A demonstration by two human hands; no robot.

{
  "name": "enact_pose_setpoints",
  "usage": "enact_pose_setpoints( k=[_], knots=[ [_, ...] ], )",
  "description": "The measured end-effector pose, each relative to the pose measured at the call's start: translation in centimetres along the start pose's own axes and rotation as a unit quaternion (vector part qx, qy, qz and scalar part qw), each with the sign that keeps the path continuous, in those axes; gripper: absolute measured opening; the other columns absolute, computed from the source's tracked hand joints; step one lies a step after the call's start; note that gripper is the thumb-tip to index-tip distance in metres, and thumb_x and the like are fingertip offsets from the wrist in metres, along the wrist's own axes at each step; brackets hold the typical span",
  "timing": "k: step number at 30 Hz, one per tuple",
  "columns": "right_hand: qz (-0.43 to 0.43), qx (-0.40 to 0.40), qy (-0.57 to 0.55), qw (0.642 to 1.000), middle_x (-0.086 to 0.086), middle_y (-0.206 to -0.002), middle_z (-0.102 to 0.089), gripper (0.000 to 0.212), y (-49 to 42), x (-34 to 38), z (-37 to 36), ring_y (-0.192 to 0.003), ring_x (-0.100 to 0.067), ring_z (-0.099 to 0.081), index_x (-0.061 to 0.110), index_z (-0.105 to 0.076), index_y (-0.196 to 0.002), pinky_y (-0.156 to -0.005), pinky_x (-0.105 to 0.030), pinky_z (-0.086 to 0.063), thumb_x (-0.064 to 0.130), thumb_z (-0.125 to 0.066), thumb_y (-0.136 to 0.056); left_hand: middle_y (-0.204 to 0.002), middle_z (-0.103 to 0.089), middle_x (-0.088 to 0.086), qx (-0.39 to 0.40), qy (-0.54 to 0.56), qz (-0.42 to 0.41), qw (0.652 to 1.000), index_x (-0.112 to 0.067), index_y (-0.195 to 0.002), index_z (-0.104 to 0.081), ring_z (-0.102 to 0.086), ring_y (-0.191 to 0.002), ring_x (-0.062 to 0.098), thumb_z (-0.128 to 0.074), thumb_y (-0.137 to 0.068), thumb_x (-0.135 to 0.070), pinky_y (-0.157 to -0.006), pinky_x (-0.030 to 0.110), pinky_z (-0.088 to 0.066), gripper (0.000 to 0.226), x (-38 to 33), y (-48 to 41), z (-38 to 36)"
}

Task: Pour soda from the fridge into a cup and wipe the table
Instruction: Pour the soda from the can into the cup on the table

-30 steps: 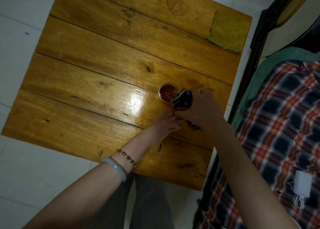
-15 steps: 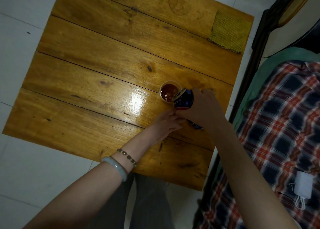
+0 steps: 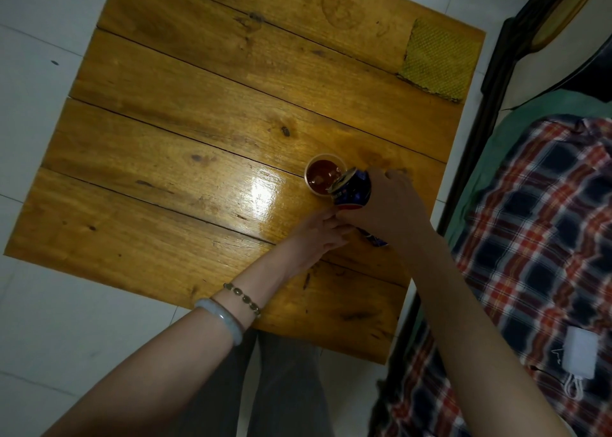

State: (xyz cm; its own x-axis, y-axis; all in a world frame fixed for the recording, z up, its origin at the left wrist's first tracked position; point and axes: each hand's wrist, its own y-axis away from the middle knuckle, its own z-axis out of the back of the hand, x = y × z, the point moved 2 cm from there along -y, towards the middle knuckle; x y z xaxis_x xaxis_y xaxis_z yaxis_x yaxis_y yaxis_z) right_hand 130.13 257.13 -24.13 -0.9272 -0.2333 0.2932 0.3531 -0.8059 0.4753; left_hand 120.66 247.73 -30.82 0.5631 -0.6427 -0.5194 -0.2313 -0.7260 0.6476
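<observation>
A small pale cup (image 3: 324,164) holding dark reddish soda stands on the wooden table (image 3: 198,105), right of its middle. My right hand (image 3: 390,205) grips a blue soda can (image 3: 351,190), tilted so its open top sits over the cup's near rim. My left hand (image 3: 318,233) rests on the table just below the can, its fingers lying relaxed and its fingertips partly hidden under my right hand. It holds nothing that I can see. A yellow-green woven cloth (image 3: 437,59) lies flat at the table's far right corner.
White tiled floor (image 3: 39,304) surrounds the table on the left and near sides. A dark bed frame (image 3: 470,158) runs close along the table's right edge, with plaid fabric (image 3: 546,211) and a small white device (image 3: 581,354) on it. My legs (image 3: 281,387) stand at the near edge.
</observation>
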Motion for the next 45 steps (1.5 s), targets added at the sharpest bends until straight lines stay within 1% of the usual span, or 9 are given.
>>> enact_pose_setpoints(
  k=[12,18,19,20,21,26,32,38,45],
  knots=[
    [0.036,-0.043,-0.091,0.994,-0.005,-0.114,-0.054,0.067,0.6,0.6,0.7,-0.103,-0.017,-0.044,0.013,-0.049,-0.118,-0.077,-0.018,-0.025,0.045,-0.077,-0.067,-0.111,-0.059,0.001,-0.022,-0.025,-0.033,0.999,-0.004,-0.132,-0.043,-0.056,-0.105,0.014,-0.044,-0.076,0.020,-0.087,0.028,-0.042,0.061,-1.8,1.3,1.0],
    [0.101,-0.098,-0.142,0.980,0.000,-0.097,-0.063,0.058,0.8,3.3,2.4,-0.090,-0.018,-0.057,0.014,-0.056,-0.106,-0.083,-0.036,-0.046,0.049,-0.076,-0.064,-0.118,-0.062,0.015,-0.010,-0.094,-0.093,0.991,-0.010,-0.135,-0.045,-0.054,-0.120,0.020,-0.046,-0.067,0.014,-0.088,0.023,-0.047,0.072,-5.1,3.6,1.8],
    [0.112,-0.106,-0.149,0.977,0.000,-0.096,-0.064,0.057,0.8,4.0,2.9,-0.089,-0.018,-0.058,0.014,-0.057,-0.105,-0.084,-0.037,-0.045,0.048,-0.076,-0.064,-0.116,-0.058,0.020,-0.008,-0.106,-0.108,0.988,-0.005,-0.138,-0.040,-0.019,-0.109,0.012,-0.045,-0.066,0.015,-0.082,0.017,-0.047,0.075,-5.9,4.2,2.0],
    [0.123,-0.114,-0.155,0.974,0.001,-0.097,-0.065,0.057,0.9,4.8,3.4,-0.091,-0.017,-0.059,0.013,-0.057,-0.105,-0.087,-0.033,-0.042,0.047,-0.077,-0.064,-0.112,-0.059,0.018,-0.009,-0.123,-0.125,0.985,-0.003,-0.139,-0.038,-0.052,-0.089,-0.005,-0.045,-0.066,0.016,-0.081,0.016,-0.046,0.076,-6.7,4.8,2.2],
    [0.134,-0.123,-0.161,0.970,0.002,-0.099,-0.066,0.057,0.9,5.5,3.8,-0.093,-0.016,-0.059,0.014,-0.057,-0.106,-0.087,-0.028,-0.036,0.045,-0.078,-0.064,-0.114,-0.062,0.010,-0.016,-0.141,-0.141,0.980,-0.004,-0.139,-0.038,-0.056,-0.098,-0.001,-0.046,-0.065,0.015,-0.086,0.018,-0.045,0.077,-7.6,5.4,2.4],
    [0.164,-0.122,-0.220,0.954,0.016,-0.105,-0.058,0.062,0.5,8.7,4.5,-0.095,0.002,-0.046,0.019,-0.053,-0.116,-0.085,-0.020,-0.027,0.037,-0.081,-0.064,-0.135,-0.049,-0.005,-0.083,-0.226,-0.198,0.950,-0.014,-0.142,-0.035,-0.050,-0.120,-0.002,-0.048,-0.065,0.007,-0.100,0.020,-0.040,0.080,-10.9,8.2,4.0],
    [0.164,-0.094,-0.258,0.947,0.008,-0.119,-0.058,0.072,-1.5,11.6,1.4,-0.111,-0.012,-0.049,0.021,-0.050,-0.124,-0.095,-0.036,-0.043,0.032,-0.084,-0.061,-0.133,-0.045,-0.018,-0.119,-0.240,-0.214,0.939,-0.028,-0.135,-0.034,-0.043,-0.124,-0.008,-0.050,-0.075,0.021,-0.102,0.020,-0.039,0.079,-11.8,10.1,6.9],
    [0.151,-0.086,-0.281,0.944,0.004,-0.116,-0.056,0.074,-3.3,13.3,-2.2,-0.107,-0.010,-0.047,0.015,-0.050,-0.126,-0.089,-0.024,-0.036,0.024,-0.084,-0.061,-0.137,-0.046,-0.016,-0.137,-0.232,-0.190,0.944,-0.032,-0.133,-0.042,-0.043,-0.129,0.001,-0.053,-0.069,0.007,-0.109,0.034,-0.036,0.075,-11.2,9.6,10.9],
    [0.118,-0.076,-0.302,0.943,0.004,-0.115,-0.061,0.071,-5.4,13.2,-6.5,-0.109,-0.015,-0.057,0.014,-0.051,-0.123,-0.093,-0.038,-0.047,0.024,-0.084,-0.060,-0.131,-0.051,-0.016,-0.136,-0.235,-0.158,0.949,-0.025,-0.131,-0.044,-0.047,-0.126,0.002,-0.050,-0.074,0.022,-0.111,0.043,-0.033,0.074,-10.2,7.5,14.3]
  ],
)
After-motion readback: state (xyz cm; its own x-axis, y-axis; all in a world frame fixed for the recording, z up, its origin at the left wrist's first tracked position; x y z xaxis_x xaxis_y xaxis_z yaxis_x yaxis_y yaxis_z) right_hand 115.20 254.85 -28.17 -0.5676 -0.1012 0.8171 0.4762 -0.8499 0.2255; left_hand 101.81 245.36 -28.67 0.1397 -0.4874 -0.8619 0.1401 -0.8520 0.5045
